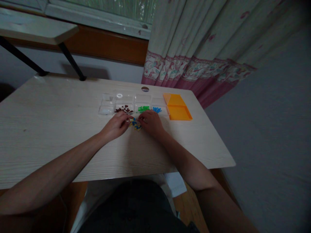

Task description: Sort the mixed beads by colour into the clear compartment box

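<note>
A small pile of blue and yellow pieces (136,126) lies on the table between my two hands. My left hand (116,126) is at the left of the pile, its fingers bent and closed at the edge of the pieces. From the other side my right hand (153,123) reaches in with thumb and fingers pinched together. Anything between the fingertips of either hand is too small to make out. Just behind the hands are clear compartments holding brown pieces (124,109), green pieces (143,108) and light blue pieces (156,110).
The clear plastic containers (106,110) stand in a row with their lids open. To their right lies an open orange box (179,113). A round brown sticker (145,89) is near the table's back edge. A raised shelf (39,27) stands at back left; a curtain (191,68) hangs behind.
</note>
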A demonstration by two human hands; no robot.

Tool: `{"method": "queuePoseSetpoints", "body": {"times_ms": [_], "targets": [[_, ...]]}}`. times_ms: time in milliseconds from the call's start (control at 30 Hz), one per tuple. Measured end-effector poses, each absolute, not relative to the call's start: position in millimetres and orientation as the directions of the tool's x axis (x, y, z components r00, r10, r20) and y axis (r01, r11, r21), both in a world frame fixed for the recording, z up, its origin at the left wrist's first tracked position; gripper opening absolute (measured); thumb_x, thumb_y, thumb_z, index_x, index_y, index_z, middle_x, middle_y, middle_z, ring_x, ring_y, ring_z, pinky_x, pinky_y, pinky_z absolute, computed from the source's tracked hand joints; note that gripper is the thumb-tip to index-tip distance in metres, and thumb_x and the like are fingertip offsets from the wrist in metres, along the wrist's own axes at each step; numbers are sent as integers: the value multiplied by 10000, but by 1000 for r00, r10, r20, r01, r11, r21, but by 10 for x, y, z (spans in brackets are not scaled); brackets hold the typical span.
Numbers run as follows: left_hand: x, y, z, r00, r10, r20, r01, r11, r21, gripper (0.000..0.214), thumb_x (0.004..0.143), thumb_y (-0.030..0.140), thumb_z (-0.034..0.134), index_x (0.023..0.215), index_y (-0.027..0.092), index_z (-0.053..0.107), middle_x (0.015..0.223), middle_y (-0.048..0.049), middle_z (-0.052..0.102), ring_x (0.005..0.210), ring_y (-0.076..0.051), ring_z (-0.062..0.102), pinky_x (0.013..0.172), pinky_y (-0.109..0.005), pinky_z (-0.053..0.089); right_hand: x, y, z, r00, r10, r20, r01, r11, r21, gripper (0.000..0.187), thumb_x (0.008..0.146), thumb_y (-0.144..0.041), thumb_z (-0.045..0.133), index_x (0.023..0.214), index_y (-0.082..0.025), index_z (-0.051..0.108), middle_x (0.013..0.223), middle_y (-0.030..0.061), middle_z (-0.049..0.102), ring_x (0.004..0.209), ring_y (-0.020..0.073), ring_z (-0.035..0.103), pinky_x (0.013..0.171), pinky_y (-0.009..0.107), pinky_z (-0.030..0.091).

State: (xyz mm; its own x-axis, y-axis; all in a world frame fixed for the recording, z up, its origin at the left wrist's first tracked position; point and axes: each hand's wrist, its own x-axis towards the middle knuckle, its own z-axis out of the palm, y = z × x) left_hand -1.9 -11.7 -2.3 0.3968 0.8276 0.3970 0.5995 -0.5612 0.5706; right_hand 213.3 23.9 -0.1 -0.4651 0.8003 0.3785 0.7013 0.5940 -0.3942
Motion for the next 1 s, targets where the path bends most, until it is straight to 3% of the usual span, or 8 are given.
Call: {"method": "queuePoseSetpoints", "body": {"times_ms": [100, 233, 333, 433, 667, 767, 900, 1000], "targets": [[-12, -129, -1, 407, 817, 409, 582, -576, 574, 288, 916, 261, 513, 1153, 158, 640, 958, -84, 563, 902, -206, 558, 819, -366, 498, 2161, 270, 23, -358, 850, 386, 566, 526, -635, 128, 850, -314, 661, 812, -194, 682, 801, 24, 640, 791, 160, 557, 779, 300, 421], [-18, -125, -28, 404, 804, 437, 564, -595, 572, 278, 910, 234, 527, 1158, 175, 637, 952, -77, 564, 896, -200, 557, 815, -363, 494, 2193, 281, 89, -247, 934, 257, 228, 314, -922, 249, 779, -455, 709, 809, -213, 662, 782, -11, 623, 707, 123, 543, 680, 266, 426], [-27, -117, -59, 411, 799, 438, 561, -601, 570, 282, 908, 212, 526, 1170, 192, 629, 981, -74, 566, 897, -190, 557, 809, -354, 492, 2208, 267, 137, -213, 959, 187, 19, 196, -980, 296, 751, -503, 712, 786, -219, 637, 708, -40, 573, 645, 99, 496, 631, 244, 404], [-33, -114, -67, 416, 807, 420, 568, -591, 573, 292, 909, 215, 523, 1184, 206, 622, 990, -69, 559, 893, -183, 555, 798, -346, 492, 2218, 259, 161, -211, 962, 174, -34, 171, -985, 312, 758, -522, 688, 774, -220, 614, 665, -53, 519, 611, 90, 460, 604, 233, 385], [-31, -127, -37, 418, 809, 413, 567, -588, 577, 300, 904, 217, 514, 1183, 208, 624, 973, -70, 557, 884, -185, 548, 773, -334, 488, 2339, 366, 193, -122, 966, 226, 128, 241, -962, 330, 800, -550, 619, 812, -220, 620, 689, -37, 523, 646, 108, 476, 634, 248, 395], [-32, -129, -30, 428, 809, 403, 564, -587, 580, 307, 904, 213, 515, 1192, 198, 620, 971, -70, 549, 889, -185, 549, 778, -331, 487, 2498, 484, 207, -2, 956, 295, 362, 276, -890, 300, 831, -496, 596, 823, -201, 649, 727, -6, 563, 692, 137, 494, 680, 280, 413], [-36, -126, -28, 434, 808, 398, 564, -589, 579, 304, 906, 214, 510, 1185, 178, 625, 976, -78, 554, 898, -189, 552, 790, -330, 486, 2721, 595, 196, 40, 881, 471, 811, 247, -531, 226, 869, -372, 580, 825, -192, 710, 890, 70, 639, 932, 229, 516, 862, 381, 381], [-37, -126, -28, 425, 808, 407, 567, -589, 577, 300, 909, 220, 508, 1180, 174, 629, 984, -82, 556, 904, -190, 554, 797, -333, 487, 2804, 617, 166, 0, 882, 470, 923, 180, -339, 211, 880, -349, 584, 852, -208, 738, 984, 99, 644, 1037, 283, 478, 894, 428, 335]]}}
